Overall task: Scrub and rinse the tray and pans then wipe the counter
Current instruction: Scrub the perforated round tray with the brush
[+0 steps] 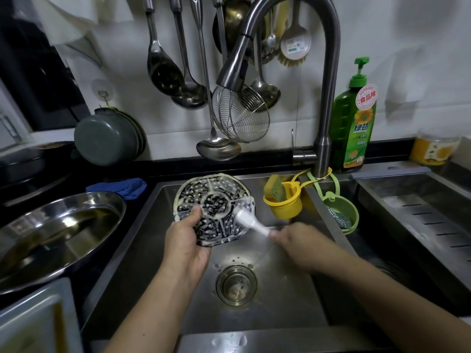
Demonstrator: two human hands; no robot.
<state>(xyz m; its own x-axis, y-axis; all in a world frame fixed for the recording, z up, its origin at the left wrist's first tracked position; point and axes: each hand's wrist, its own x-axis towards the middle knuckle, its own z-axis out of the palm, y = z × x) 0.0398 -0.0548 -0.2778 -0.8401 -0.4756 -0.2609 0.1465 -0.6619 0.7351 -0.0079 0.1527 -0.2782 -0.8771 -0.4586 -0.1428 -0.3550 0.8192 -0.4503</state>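
Observation:
A round black perforated tray (216, 197), covered in soapy foam, is held tilted over the steel sink (163, 276). My left hand (187, 235) grips its lower left edge, thumb on the face. My right hand (297, 238), blurred, holds the handle of a white brush (251, 221) whose head presses on the tray's right side. A wide steel pan (53, 235) sits on the counter to the left of the sink. A grey pan (107, 138) hangs on the wall at the back left.
The faucet (328, 98) arches over the sink, spray head above the tray. Yellow (285, 207) and green (342, 215) holders hang from its base with a sponge and steel wool. Green soap bottle (353, 128) at the back right. Blue cloth (122, 188) lies by the sink. Ladles hang on the wall.

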